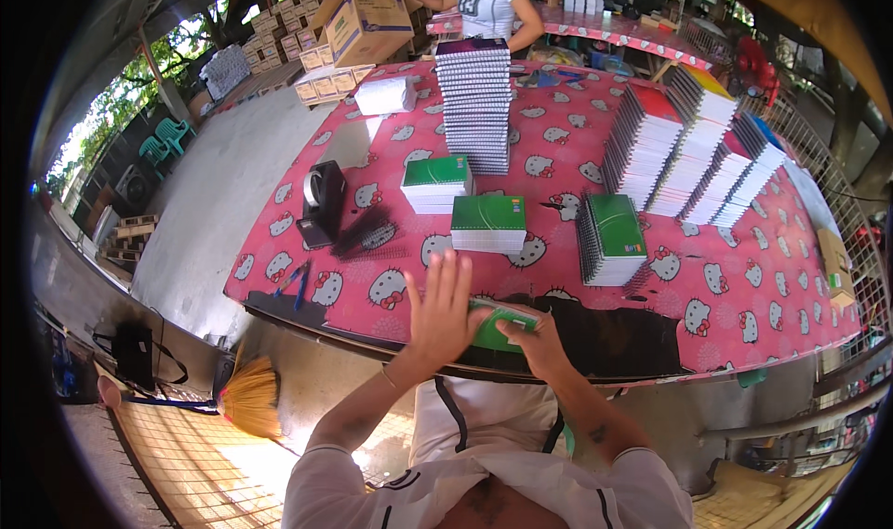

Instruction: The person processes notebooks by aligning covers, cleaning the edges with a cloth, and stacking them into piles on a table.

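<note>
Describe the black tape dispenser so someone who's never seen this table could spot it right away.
Start at the pink cartoon-cat tablecloth. Go to its left edge, left of the green notebook stacks. The tape dispenser stands there, beside black spiral bindings: the only bulky black object, holding a pale tape roll.

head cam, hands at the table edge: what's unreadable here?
- Green notebook: mostly covered by the left hand and right hand; its thickness and whether it is one notebook or several are unclear.
- Right hand's fingertips: hidden beneath the notebook.
- Tall spiral stack: covers unseen, only edges show.
- Blue pens: too small to tell their kind.
</note>
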The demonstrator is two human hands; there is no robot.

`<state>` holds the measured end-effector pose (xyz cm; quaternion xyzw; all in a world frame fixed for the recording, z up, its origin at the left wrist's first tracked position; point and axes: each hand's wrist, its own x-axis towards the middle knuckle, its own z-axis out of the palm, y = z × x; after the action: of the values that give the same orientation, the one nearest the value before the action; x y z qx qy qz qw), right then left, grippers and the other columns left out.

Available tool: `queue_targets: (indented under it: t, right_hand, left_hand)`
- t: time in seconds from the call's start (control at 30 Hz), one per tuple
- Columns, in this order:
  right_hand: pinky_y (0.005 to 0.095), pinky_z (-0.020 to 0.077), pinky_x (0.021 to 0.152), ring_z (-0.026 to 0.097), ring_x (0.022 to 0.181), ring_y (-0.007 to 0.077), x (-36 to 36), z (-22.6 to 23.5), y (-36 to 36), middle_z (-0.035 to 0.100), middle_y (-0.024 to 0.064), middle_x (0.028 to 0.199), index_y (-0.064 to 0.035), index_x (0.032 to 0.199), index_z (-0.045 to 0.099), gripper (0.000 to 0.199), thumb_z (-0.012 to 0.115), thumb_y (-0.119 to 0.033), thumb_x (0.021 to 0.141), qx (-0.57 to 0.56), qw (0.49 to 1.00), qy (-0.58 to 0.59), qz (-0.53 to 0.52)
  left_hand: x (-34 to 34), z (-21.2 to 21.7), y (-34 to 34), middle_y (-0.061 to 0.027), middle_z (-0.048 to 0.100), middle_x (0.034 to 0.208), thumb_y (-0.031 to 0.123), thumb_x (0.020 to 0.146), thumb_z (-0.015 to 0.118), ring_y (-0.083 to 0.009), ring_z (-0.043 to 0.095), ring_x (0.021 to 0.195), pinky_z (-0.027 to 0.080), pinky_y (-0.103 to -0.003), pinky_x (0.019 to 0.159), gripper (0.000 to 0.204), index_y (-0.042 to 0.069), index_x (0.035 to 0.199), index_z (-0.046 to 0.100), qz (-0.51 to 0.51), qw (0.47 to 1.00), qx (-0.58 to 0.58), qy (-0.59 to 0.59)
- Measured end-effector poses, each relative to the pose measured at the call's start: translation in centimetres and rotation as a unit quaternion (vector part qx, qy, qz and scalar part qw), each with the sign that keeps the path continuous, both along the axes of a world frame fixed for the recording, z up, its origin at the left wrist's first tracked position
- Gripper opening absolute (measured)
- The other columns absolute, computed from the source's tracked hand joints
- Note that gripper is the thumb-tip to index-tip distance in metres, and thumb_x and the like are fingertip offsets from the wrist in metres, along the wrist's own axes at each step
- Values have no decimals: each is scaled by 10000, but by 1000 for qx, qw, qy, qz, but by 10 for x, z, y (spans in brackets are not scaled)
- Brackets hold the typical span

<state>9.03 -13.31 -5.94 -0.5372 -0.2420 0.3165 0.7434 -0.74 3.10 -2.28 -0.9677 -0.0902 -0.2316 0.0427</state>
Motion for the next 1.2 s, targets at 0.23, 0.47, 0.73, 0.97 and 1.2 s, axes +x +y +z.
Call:
queue_targets:
  t: [0.23,0.47,0.73,0.97,1.2]
  right_hand:
    - [210,449,688,565,810,42,-6,8,-3,689,-26,963,-31,1195,693,291,714,-114,916,-12,1000,26,4]
    - [224,469,689,555,765,43,5,-2,-7,694,-6,931,-28,1198,692,282,694,-106,928,-49,996,-71,21]
    - [252,505,862,634,954,86,13,-7,-11,724,37,1084,-37,1219,683,293,683,-127,941,-79,978,-184,58]
    - [252,488,904,627,999,94,14,0,-15,712,39,1127,-37,1234,673,300,670,-149,956,-104,974,-180,92]
    - [247,491,861,610,969,85,8,-3,-12,702,32,1105,-32,1226,676,290,672,-128,952,-70,984,-151,59]
  left_hand:
    - [-19,-18,-17,-246,301,1570,547,940,503,-415,227,1485,66,-725,1106,848,-49,1504,287,-60,996,-61,2]
    - [-22,-15,-14,-185,565,1360,314,927,636,-344,483,1340,102,-703,1124,590,20,1405,454,-65,991,-72,-95]
    - [-12,19,30,-21,695,879,268,880,707,-214,682,838,254,-582,1138,181,130,992,674,-202,963,-177,-7]
    - [-9,18,39,-27,689,856,314,854,730,-215,682,832,285,-578,1126,195,145,945,701,-250,944,-216,-1]
    - [-11,28,33,-74,677,1121,408,878,684,-252,629,1112,220,-674,1116,448,107,1206,636,-165,979,-77,93]
